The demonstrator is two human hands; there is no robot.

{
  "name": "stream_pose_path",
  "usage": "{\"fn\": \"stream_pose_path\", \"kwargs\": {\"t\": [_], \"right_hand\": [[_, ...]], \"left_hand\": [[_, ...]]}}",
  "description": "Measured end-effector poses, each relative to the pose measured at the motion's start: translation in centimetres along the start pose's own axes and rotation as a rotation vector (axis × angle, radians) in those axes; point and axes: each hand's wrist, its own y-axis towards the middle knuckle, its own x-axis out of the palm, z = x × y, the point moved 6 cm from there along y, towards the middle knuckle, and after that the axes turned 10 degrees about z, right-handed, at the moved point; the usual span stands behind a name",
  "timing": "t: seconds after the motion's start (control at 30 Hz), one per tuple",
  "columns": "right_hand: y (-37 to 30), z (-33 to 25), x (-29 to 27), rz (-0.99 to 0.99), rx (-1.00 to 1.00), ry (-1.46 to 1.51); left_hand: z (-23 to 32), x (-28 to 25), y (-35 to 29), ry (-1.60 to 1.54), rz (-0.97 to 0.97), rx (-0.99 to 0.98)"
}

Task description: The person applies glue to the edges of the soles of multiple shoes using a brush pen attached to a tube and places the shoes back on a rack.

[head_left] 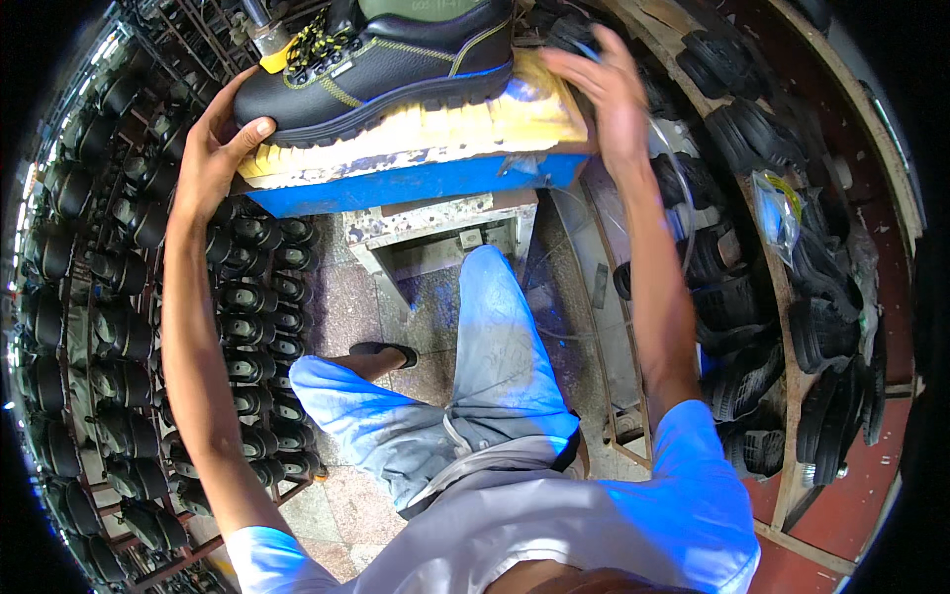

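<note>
A black leather safety shoe with yellow stitching and black-and-yellow laces lies at the top of the view, toe to the left. It rests on a worn yellow pad on top of a blue block. My left hand grips the toe, thumb against the sole edge and fingers round the far side. Just right of the heel, my right hand is open with fingers stretched, slightly smeared by motion and apart from the shoe. A green piece shows at the shoe's opening.
Racks of dark shoes stand on the left. Wooden shelving on the right bears several black soles and a clear plastic bag. A metal rod stands beyond the toe. A paint-spattered stand is under the block.
</note>
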Motion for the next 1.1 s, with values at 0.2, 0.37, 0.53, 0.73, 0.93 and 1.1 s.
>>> {"fn": "stream_pose_path", "kwargs": {"t": [0.2,0.37,0.53,0.73,0.93,1.1], "right_hand": [[-12.8,13.7,-14.3,0.599,0.631,-0.079],[-19.4,16.7,-10.5,0.505,0.713,0.074],[-14.1,-6.4,0.8,-0.058,0.001,0.072],[-14.2,-14.2,8.0,-0.423,-0.747,-0.419],[-14.4,-13.4,9.6,-0.493,-0.777,-0.489],[-14.2,-12.6,10.2,-0.505,-0.779,-0.437]], "left_hand": [[3.6,3.8,-7.3,0.028,0.419,0.071],[7.4,7.4,-15.4,0.361,0.733,0.793],[8.3,12.8,-18.9,0.377,0.334,0.910],[11.5,18.7,-19.1,0.426,0.390,1.015],[11.9,19.0,-19.1,0.441,0.429,0.996],[10.4,16.0,-19.2,0.427,0.455,0.939]]}}
